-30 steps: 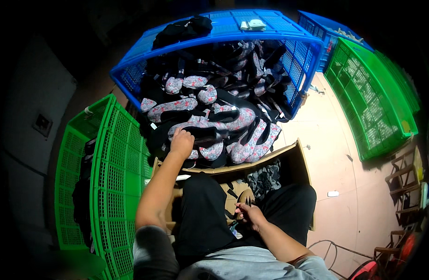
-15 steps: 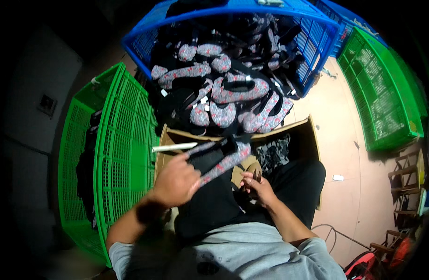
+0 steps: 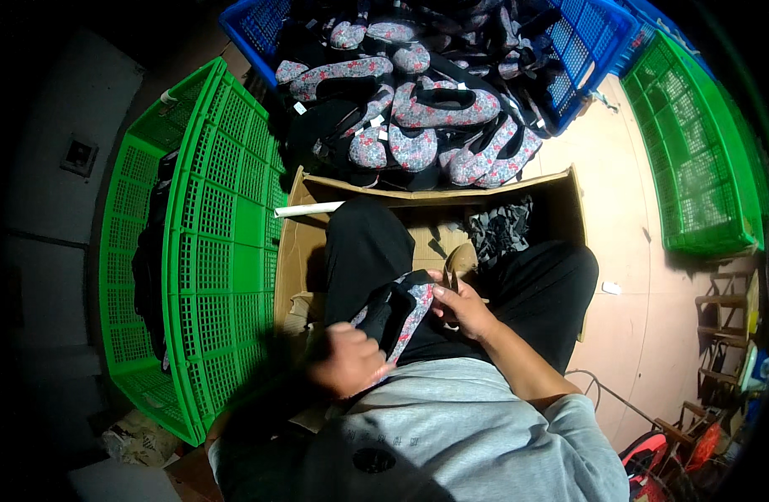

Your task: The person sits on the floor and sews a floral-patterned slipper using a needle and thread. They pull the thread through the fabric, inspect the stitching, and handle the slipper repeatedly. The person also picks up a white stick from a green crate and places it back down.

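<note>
A floral fabric shoe (image 3: 416,315), grey with red flowers and a black lining, lies across my lap. My left hand (image 3: 348,361) is closed around its near end and slightly blurred. At the far end of the shoe, my right hand (image 3: 466,309) pinches the edge with thumb and fingers. Dark pointed blades, which look like thread snips (image 3: 450,281), stick up from the same right hand; their handles are hidden in the palm. Past my knees, a pile of similar floral shoes (image 3: 447,105) spills from a blue crate (image 3: 598,63).
An open cardboard box (image 3: 579,213) surrounds my legs, with dark fabric scraps (image 3: 502,230) inside. A white stick (image 3: 307,209) crosses its left side. Green crates stand at the left (image 3: 221,243) and far right (image 3: 694,159). Wooden frames (image 3: 723,318) lie at the right.
My left hand has drawn the shoe nearer to my body, and the shoe's far end has come to my right hand. The view has tilted down.
</note>
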{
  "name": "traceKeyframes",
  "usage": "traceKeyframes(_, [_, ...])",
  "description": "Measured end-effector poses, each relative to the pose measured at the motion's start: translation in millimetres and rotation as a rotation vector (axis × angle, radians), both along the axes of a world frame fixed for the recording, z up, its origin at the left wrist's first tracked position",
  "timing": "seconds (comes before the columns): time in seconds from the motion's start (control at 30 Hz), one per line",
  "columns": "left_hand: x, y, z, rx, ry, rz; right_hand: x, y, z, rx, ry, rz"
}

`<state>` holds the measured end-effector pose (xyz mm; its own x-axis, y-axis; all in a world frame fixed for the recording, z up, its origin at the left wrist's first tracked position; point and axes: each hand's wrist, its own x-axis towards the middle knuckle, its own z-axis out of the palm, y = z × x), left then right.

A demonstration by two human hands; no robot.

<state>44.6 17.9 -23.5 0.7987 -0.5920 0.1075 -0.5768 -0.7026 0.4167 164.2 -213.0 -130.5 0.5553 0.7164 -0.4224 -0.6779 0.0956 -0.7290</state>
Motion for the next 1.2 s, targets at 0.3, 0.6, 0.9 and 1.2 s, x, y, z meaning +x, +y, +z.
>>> traceKeyframes(0.3, [61.7,-2.4,-7.0,-0.486,0.551,0.506,-5.0,-0.1,-1.2,-0.031,0.010,0.000])
traceKeyframes(0.6, [76.8,-0.5,-13.6,-0.616,0.769,0.434,-8.2,-0.2,2.0,0.013,0.010,-0.042])
traceKeyframes(0.9, [104.0,7.4,-28.0,-0.828,0.700,0.186,-6.5,2.1,-12.2,0.085,0.030,0.020])
traceKeyframes(1.2, [92.4,-1.1,-68.4,-1.371,0.923,0.301,-6.2,8.7,0.3,0.089,0.000,-0.138])
